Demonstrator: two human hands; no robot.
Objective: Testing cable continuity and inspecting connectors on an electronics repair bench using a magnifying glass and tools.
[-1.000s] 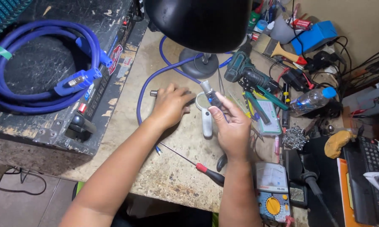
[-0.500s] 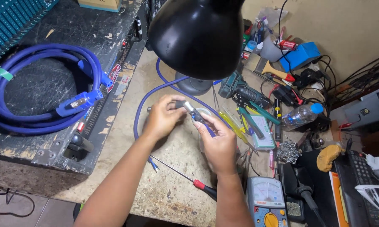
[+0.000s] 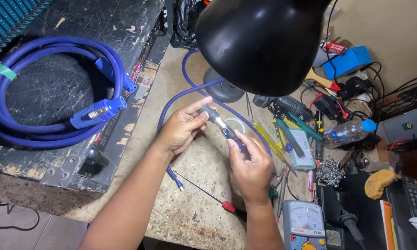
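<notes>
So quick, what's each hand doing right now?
Left hand: closed, pinching the grey connector shell.
Right hand: closed on the blue cable end behind the connector.

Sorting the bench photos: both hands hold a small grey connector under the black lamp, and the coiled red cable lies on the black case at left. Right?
Not quite. In the head view the coiled cable on the black case is blue, not red. Both the left hand and right hand do hold the small grey connector under the black lamp.

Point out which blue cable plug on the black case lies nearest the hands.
The larger blue plug with the metal tip, lying across the coil's lower right, is nearest the left hand; the smaller blue plug sits farther up the case.
</notes>
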